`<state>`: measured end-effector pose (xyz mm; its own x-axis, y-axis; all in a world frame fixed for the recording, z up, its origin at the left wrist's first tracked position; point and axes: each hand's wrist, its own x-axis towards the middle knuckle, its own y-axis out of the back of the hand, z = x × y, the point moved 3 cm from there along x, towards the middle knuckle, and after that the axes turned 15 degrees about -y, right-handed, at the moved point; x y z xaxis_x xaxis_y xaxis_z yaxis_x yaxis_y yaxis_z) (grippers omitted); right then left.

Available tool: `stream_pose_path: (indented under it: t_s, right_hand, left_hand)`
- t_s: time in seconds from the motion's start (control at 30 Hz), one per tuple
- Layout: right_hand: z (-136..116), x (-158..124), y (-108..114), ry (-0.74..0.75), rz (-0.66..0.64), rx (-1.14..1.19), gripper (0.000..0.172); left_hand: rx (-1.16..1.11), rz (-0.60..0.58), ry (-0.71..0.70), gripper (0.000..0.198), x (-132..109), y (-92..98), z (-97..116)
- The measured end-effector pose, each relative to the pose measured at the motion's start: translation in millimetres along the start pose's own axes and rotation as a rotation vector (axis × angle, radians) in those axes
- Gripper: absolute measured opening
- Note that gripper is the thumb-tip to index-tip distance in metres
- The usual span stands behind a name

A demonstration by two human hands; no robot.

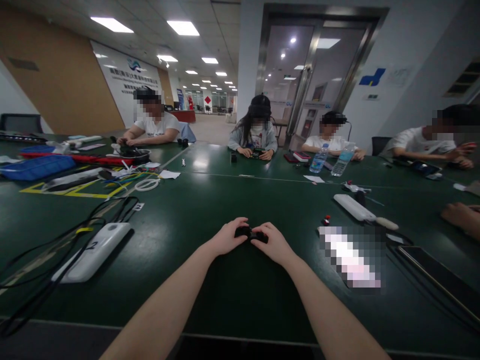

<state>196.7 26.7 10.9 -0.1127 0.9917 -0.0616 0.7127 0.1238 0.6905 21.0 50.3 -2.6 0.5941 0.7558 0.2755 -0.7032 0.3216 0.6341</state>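
Both hands meet over the middle of the dark green table point(243, 295), holding a small black object point(244, 232). It may be one jointed thing or two pieces; its kind cannot be made out. My left hand point(228, 238) has thumb and fingers closed round its left end. At the other end, my right hand point(276, 243) pinches it between thumb and fingertips. The fingers cover much of the object, which is held close to the tabletop.
To the left lies a white device marked 2 point(99, 247) with black cables, a blue tray point(33, 169) beyond. On the right are a blurred-out flat object point(348, 257), a white device point(354, 207) and a dark phone point(442, 275). Two bottles point(318, 160) stand farther back. Several people sit around the table.
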Motion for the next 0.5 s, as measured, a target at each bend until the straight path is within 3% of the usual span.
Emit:
stream_pose_path:
  t_s: [0.2, 0.27, 0.4, 0.5]
  right_hand:
    - [-2.0, 6.5, -3.7, 0.014, 0.046, 0.062, 0.017]
    - [4.5, 12.3, 3.7, -0.044, 0.154, 0.250, 0.019]
    - [41.1, 21.4, 28.3, -0.308, 0.513, 0.852, 0.035]
    - [66.1, 25.0, 37.1, -0.458, 0.564, 1.101, 0.038]
  left_hand:
    - [-0.067, 0.003, -0.003, 0.048, 1.3, 3.0, 0.8]
    - [-0.082, -0.002, 0.014, 0.049, 1.7, 3.9, 0.4]
    - [-0.103, -0.012, 0.044, 0.051, 1.1, 5.3, 1.0]
    - [-0.101, -0.020, 0.061, 0.050, 0.0, 6.1, 2.1]
